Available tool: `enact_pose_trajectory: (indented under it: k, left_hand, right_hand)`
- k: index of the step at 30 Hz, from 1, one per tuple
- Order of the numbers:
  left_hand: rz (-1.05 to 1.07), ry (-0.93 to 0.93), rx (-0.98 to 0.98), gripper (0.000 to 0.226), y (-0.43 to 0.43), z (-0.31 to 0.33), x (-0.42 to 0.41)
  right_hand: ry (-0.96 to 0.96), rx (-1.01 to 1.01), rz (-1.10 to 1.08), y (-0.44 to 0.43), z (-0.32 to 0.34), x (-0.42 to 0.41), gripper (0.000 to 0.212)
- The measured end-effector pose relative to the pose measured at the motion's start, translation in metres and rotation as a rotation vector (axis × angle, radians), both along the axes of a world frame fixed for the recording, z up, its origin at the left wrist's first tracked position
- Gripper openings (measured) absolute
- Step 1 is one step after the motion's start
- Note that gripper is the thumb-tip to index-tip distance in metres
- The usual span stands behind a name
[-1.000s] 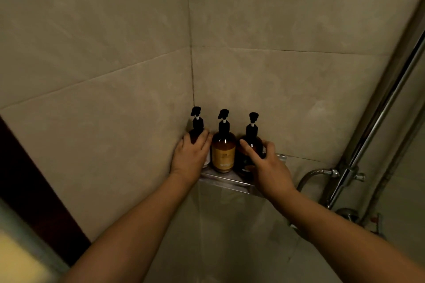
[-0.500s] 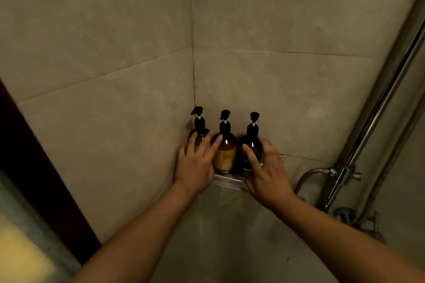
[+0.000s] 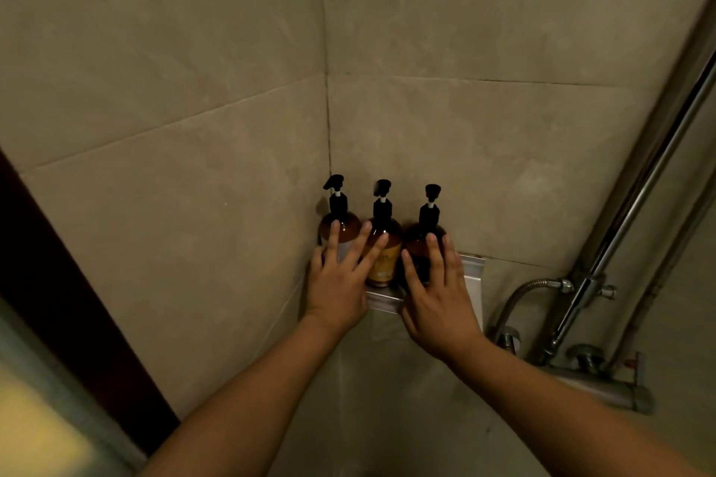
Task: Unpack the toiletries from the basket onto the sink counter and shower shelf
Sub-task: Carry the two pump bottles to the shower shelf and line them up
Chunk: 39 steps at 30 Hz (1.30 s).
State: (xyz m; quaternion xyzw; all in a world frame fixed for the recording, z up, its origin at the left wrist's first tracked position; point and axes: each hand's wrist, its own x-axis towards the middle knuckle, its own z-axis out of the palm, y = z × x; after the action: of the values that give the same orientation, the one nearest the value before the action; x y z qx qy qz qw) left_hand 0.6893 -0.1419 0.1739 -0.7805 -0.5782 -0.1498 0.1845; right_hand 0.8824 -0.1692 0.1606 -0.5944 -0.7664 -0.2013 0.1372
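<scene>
Three amber pump bottles with black pumps stand upright in a row on the metal corner shower shelf (image 3: 473, 275). The left bottle (image 3: 346, 228) is in the corner, the middle bottle (image 3: 387, 256) has a yellow label, and the right bottle (image 3: 420, 244) is darkest. My left hand (image 3: 339, 283) is in front of the left and middle bottles with fingers spread, holding nothing. In front of the right bottle, my right hand (image 3: 438, 294) has its fingers straight and apart, fingertips at the bottle's shoulder. The basket is out of view.
Beige tiled walls meet in the corner behind the shelf. A chrome shower riser pipe (image 3: 635, 201), hose (image 3: 515, 302) and mixer valve (image 3: 592, 379) are at the right. A dark door frame (image 3: 58, 302) runs down the left side.
Both hands have let go of the outer bottles, opened their fingers and drawn back slightly. The bottles stay on the shelf. The view has shifted a little.
</scene>
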Motion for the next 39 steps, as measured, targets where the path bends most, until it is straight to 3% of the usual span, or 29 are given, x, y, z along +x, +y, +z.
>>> enact_pose_trajectory:
  k: [26,30,35,39]
  left_hand:
    - [0.020,-0.014,-0.028,0.102,-0.001,0.001,0.005]
    - [0.034,0.009,-0.088,0.105,-0.006,0.008,0.007]
    - [0.046,-0.017,-0.184,0.095,-0.017,0.031,0.013]
    - [0.080,-0.035,-0.269,0.088,-0.026,0.058,0.024]
  right_hand:
    - [0.148,0.039,-0.014,-0.002,0.014,-0.003,0.074]
    - [0.159,-0.006,-0.025,-0.004,0.016,-0.006,0.077]
    - [0.270,-0.061,0.029,-0.011,0.029,-0.004,0.079]
    - [0.245,-0.154,0.079,-0.015,0.054,0.008,0.079]
